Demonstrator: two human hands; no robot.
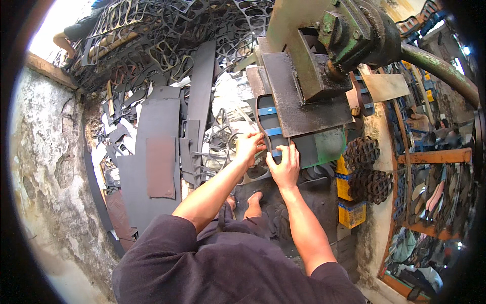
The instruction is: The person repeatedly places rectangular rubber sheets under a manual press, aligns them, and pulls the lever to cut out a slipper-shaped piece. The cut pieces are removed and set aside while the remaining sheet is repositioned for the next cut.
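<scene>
Dark sleeves [202, 263] are filling the bottom of the view, with two bare forearms reaching up from them. Left hand [249, 147] is gripping the near edge of a dark cutting die [268, 126] with blue bars, and right hand [285, 167] is pressing flat on its lower end, fingers spread. That die is lying on a grey sheet [319, 147], partly under the rusty press plate [298, 96]. Grey rubber sheets [157, 152] are leaning to the left, near punched scraps [152, 30].
</scene>
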